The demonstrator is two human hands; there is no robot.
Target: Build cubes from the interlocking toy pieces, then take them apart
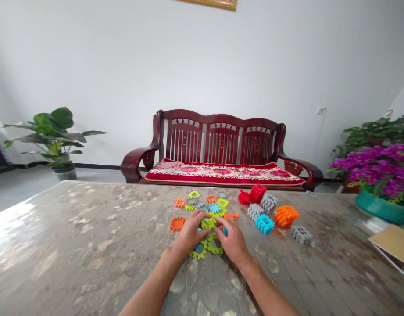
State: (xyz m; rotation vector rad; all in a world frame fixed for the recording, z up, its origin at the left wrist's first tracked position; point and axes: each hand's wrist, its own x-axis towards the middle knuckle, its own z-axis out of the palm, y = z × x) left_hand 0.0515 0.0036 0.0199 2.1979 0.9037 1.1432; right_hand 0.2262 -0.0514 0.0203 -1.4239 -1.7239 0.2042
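Between my two hands is a lime-green interlocking tile with toothed edges, raised a little over a loose pile of similar tiles. My left hand grips its left side, fingers curled over the far edge. At its right side, my right hand pinches it with thumb and fingers. Just below the hands lie two more lime-green tiles with open centres. An orange square tile rests left of my left hand. Beyond my fingers are a light-blue tile and several orange, grey and green ones.
Right of the pile stand sorted stacks of tiles: red, grey, blue and orange. A teal flower pot and a tan notebook sit at the table's right. A wooden bench is behind the table.
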